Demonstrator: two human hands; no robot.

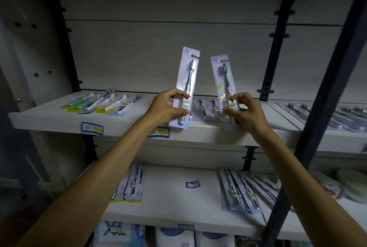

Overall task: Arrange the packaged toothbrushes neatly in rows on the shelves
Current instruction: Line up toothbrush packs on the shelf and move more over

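My left hand (168,106) grips the lower part of a packaged toothbrush with a white head (187,76), held upright above the upper shelf (49,119). My right hand (246,109) pinches the lower part of a second packaged toothbrush with a dark head (223,76), also upright and leaning slightly left. The two packs stand side by side, a small gap apart. Behind my hands a few grey packs (206,107) lie flat on the upper shelf. A loose fan of teal and white packs (101,102) lies at the shelf's left.
The lower shelf (168,203) carries a small pile of packs (132,183) on the left and a slanted row of packs (244,191) on the right. More packs (325,113) lie on the neighbouring shelf. A dark post (325,96) crosses the right foreground. Blue price tags (92,128) sit on the shelf edge.
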